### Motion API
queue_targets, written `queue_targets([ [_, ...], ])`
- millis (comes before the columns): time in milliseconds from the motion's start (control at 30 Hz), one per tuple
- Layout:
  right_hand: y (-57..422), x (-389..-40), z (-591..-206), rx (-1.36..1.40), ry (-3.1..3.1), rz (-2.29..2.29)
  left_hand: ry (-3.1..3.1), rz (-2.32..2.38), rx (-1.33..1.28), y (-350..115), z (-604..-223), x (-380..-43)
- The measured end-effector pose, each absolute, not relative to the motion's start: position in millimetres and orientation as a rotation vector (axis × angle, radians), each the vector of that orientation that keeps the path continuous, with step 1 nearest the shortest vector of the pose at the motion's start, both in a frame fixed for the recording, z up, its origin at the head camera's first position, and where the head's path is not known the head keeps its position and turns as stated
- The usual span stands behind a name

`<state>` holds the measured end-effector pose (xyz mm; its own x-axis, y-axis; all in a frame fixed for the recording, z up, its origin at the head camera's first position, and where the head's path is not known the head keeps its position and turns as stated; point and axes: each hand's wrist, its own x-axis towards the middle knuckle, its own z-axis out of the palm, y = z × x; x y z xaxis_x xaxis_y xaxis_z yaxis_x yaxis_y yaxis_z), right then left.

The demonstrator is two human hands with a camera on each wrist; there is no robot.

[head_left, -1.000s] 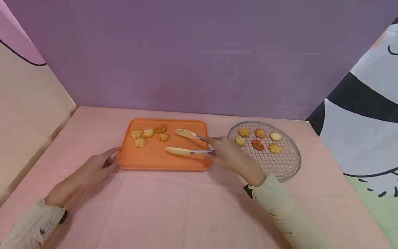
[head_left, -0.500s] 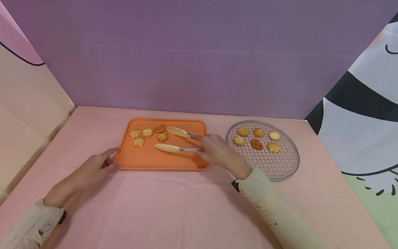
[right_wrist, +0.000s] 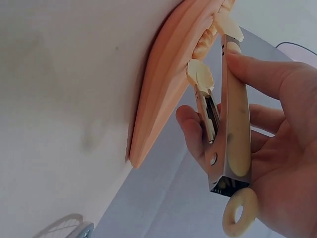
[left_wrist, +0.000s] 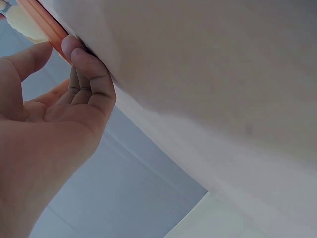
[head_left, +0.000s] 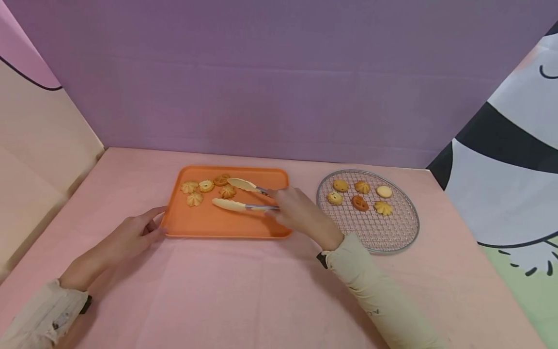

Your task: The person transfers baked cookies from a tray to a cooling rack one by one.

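An orange tray [head_left: 209, 225] lies on the pink-covered table. My left hand [head_left: 128, 237] holds the tray's left edge, thumb and bent fingers at the rim [left_wrist: 44, 25]. My right hand [head_left: 301, 211] grips a pair of metal tongs [right_wrist: 237, 114] with cream tips. The tongs' arms are spread, their tips over the tray on either side of a flower-shaped cookie [head_left: 227, 192], close to it. Beside it sit a pretzel-shaped cookie [head_left: 222, 180], a ring-like cookie [head_left: 206, 186] and two more flower-shaped cookies [head_left: 194, 199]. The right wrist view shows the tongs' ring [right_wrist: 241, 212] at the handle end.
To the right stands a round wire rack [head_left: 383, 237] bearing several cookies, among them a pretzel-shaped one [head_left: 360, 203] and a pale oval one [head_left: 384, 191]. A purple wall [head_left: 279, 97] rises behind the table, with printed panels at both sides.
My right hand has moved left with the tongs, bringing their spread tips from the tray's right part to both sides of the flower-shaped cookie. My left hand has stayed at the tray's edge.
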<state>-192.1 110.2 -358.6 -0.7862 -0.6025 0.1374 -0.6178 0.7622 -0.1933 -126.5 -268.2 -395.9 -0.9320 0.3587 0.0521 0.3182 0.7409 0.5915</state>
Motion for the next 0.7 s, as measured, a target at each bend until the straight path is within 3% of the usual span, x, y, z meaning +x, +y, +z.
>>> queue_targets([
  [700,110.3,-189.7,-360.6,1.012,-2.827,0.345,2.858,0.951,0.550,-268.9,-397.1,-125.8],
])
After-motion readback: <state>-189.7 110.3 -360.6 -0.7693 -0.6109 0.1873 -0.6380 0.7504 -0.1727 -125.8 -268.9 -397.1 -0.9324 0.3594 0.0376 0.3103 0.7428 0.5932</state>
